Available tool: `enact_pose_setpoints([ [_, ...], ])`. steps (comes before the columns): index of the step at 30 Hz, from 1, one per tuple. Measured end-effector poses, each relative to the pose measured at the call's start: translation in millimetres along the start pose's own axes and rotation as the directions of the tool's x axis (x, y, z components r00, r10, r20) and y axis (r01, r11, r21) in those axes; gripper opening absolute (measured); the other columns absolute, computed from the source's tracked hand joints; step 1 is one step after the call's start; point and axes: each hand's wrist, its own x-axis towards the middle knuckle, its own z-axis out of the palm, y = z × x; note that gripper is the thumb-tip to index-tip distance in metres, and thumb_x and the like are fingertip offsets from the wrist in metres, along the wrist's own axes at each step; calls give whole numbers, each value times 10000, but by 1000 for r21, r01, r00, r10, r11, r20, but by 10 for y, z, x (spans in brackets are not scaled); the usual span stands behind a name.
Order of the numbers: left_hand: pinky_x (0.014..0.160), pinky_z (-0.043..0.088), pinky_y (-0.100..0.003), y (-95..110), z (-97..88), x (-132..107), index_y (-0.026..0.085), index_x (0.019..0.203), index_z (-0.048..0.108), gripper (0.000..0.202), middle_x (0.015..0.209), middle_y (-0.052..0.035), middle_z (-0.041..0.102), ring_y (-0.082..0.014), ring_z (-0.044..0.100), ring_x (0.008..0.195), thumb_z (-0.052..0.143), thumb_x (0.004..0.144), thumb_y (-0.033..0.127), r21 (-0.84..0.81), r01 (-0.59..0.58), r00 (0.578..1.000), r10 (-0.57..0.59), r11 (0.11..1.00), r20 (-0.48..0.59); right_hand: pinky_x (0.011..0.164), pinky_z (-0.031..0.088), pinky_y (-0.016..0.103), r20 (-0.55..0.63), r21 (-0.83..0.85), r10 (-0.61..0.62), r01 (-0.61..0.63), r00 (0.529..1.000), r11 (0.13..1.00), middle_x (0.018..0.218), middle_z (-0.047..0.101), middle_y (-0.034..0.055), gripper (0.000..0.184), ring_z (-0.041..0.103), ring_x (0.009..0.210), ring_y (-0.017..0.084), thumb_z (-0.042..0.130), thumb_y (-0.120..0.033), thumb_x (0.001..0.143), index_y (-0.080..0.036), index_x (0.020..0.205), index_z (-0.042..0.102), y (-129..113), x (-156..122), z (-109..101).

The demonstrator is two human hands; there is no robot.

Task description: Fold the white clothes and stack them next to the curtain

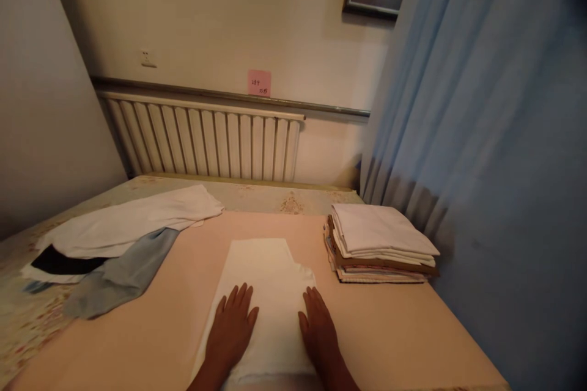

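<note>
A white garment [266, 281], its exact kind unclear, lies flattened lengthwise on a pink cloth [380, 330]. My left hand [233, 324] rests palm down on its left part, fingers stretched and pointing away from me. On its right edge lies my right hand [317, 324], also flat, with the fingers extended. Neither hand grips anything. The near end of the garment runs down between my forearms to the bottom of the view. A small crumpled bit sticks out along its right side, just beyond my right fingertips.
At right stands a stack of folded clothes [385, 235], close to a blue curtain [495, 183]. Loose white clothes [132, 220] and a grey-blue piece [131, 275] lie at left. Behind the bed are a radiator [206, 137] and a wall with a pink note [259, 82].
</note>
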Motion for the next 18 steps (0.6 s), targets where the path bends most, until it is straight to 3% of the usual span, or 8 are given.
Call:
enact_pose_setpoints([
  [18, 1102, 308, -512, 0, -10, -5, 201, 1378, 502, 527, 1447, -88, 478, -290, 393, 1363, 336, 944, 450, -17, 10, 1000, -10, 1000, -6, 1023, 476, 452, 4, 18, 20, -20, 1000, 1000, 1340, 567, 135, 405, 512, 1267, 269, 448, -298, 923, -154, 1277, 580, 13, -12, 28],
])
